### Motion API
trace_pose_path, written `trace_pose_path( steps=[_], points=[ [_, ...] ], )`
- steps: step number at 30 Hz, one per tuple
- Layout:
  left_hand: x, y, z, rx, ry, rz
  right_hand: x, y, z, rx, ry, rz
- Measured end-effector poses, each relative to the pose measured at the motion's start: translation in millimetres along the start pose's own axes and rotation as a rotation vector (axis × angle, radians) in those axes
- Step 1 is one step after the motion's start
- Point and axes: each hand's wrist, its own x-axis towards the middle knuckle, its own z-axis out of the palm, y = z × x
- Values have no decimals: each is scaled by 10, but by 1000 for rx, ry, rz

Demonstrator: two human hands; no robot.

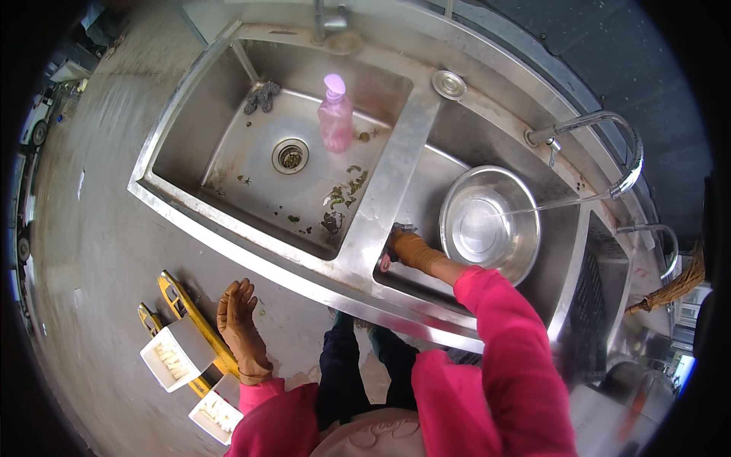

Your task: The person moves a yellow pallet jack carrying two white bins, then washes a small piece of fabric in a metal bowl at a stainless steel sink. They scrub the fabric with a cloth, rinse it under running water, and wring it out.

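Observation:
My right hand (413, 250), in a brown rubber glove, reaches down into the near left corner of the right basin (415, 194). Its fingers close around something dark grey (405, 228), mostly hidden by the glove. Beside it lies a small pink thing (386, 263). A round steel bowl (502, 255) stands in the same basin, and a thin stream of water runs into it from the curved tap (630, 179). Gloved in brown too, my left hand (237, 308) hangs in the air before the sink, open with fingers slightly bent and nothing in them.
The left basin (255, 164) holds a pink pump bottle (335, 118), a dark grey scrubber or rag (263, 97), a drain (290, 156) and green scraps (350, 186). White boxes (173, 356) of pale pieces sit on yellow forks (190, 308) at left. A straw broom (670, 288) leans at right.

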Motion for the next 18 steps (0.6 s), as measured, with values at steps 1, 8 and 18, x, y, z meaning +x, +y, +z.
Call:
trace_pose_path(
  steps=[1, 8, 18],
  points=[
    [18, 44, 30, 14, -15, 19, -57, -40, -111, 14, -27, 12],
    [216, 356, 282, 35, -150, 90, -1175, 30, -1187, 408, 468, 139],
    [396, 578, 815, 117, -372, 167, -1623, 1535, -388, 129, 13, 826]
  ],
)
